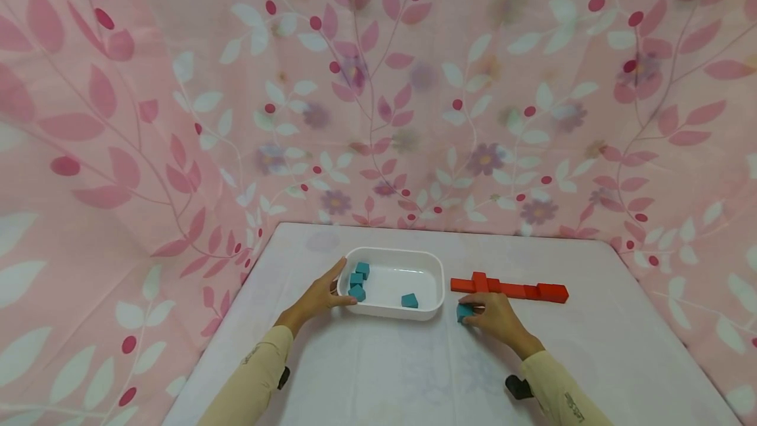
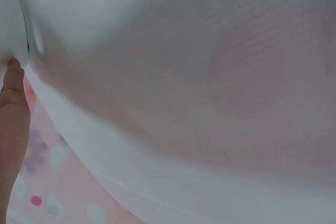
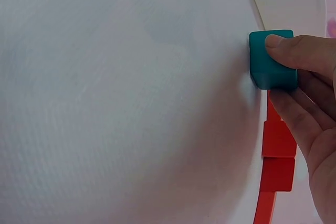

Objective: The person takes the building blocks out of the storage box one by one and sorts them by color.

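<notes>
My right hand [image 1: 495, 314] pinches a teal block [image 1: 464, 312] between thumb and fingers, just right of the white tray. The right wrist view shows the same teal block [image 3: 272, 59] with the thumb on its face. My left hand [image 1: 319, 296] grips the left end of the white tray [image 1: 434, 284], thumb at its front rim and fingers at its far left side. Inside the tray, three teal blocks [image 1: 356, 279] sit together at the left, and another teal block [image 1: 409, 300] lies near the front right. In the left wrist view only part of the left hand [image 2: 13, 114] shows.
Behind my right hand, a row of several red blocks [image 1: 513, 290] lies on the white-covered table [image 1: 378, 373], to the right of the tray. A pink floral curtain [image 1: 378, 84] hangs behind and beside the table.
</notes>
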`<action>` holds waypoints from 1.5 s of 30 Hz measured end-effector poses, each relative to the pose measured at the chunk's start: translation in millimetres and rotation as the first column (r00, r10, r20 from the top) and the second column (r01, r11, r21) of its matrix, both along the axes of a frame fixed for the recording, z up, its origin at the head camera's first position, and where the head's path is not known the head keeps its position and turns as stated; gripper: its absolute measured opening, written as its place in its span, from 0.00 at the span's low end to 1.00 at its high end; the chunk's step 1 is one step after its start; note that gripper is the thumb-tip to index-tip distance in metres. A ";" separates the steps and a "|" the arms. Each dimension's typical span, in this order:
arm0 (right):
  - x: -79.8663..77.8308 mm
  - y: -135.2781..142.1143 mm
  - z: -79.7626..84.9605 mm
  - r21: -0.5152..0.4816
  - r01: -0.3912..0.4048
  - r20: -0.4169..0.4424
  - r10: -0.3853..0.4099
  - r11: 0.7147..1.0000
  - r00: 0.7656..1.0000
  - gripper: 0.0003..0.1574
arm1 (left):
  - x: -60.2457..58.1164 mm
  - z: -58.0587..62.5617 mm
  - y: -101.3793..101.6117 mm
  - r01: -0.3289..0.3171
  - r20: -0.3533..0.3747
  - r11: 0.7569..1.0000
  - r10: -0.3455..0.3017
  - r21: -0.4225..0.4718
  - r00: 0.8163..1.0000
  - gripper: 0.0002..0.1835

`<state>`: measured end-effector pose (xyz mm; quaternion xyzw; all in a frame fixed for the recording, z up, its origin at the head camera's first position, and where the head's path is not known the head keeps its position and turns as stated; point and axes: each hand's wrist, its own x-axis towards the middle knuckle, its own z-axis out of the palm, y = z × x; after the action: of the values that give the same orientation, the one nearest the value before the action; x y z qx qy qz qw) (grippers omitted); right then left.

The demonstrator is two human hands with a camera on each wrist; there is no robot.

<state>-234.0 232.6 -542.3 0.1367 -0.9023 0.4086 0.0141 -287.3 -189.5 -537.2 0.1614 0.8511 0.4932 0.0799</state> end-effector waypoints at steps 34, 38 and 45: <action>-2.9 -22.3 32.1 0.046 -0.028 -0.061 0.031 0.999 0.998 0.32 | -1.3 -1.5 0.6 -0.008 0.009 0.999 0.008 -0.036 1.000 0.59; -11.3 -41.8 37.9 0.047 -0.072 -0.134 0.078 0.996 0.988 0.31 | -1.0 -4.2 2.4 -0.035 0.005 0.999 0.035 -0.017 0.999 0.58; -24.9 -75.8 45.1 0.028 -0.203 -0.104 0.205 0.979 0.973 0.29 | -1.8 -3.6 -0.4 -0.009 0.011 1.000 0.010 -0.020 1.000 0.59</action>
<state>-258.9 156.8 -497.1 0.2503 -0.8850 0.3922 0.0187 -289.1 -189.9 -540.8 0.1538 0.8561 0.4862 0.0838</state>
